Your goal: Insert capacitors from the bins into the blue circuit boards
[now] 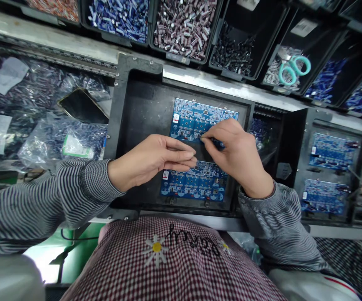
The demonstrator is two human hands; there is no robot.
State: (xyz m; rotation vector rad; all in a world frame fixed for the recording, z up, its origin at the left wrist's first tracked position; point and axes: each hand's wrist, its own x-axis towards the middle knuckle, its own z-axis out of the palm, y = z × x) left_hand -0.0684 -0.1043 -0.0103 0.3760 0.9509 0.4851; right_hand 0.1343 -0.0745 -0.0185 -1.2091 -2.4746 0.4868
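Two blue circuit boards lie in a black tray (143, 100), the upper board (187, 113) above the lower board (193, 184). My right hand (235, 150) is over the right part of the upper board, thumb and index finger pinched at its lower edge; whatever is between the fingertips is too small to name. My left hand (155, 161) hovers palm inward between the boards, its fingers pressed together around something hidden, the fingertips near the top edge of the lower board.
Bins of blue capacitors (119, 19), brown capacitors (185, 27) and black parts (232, 52) line the back. Turquoise scissors (294, 69) rest in another bin. Bagged components and a phone (82, 104) are at left. Another tray (361, 161) with two boards stands right.
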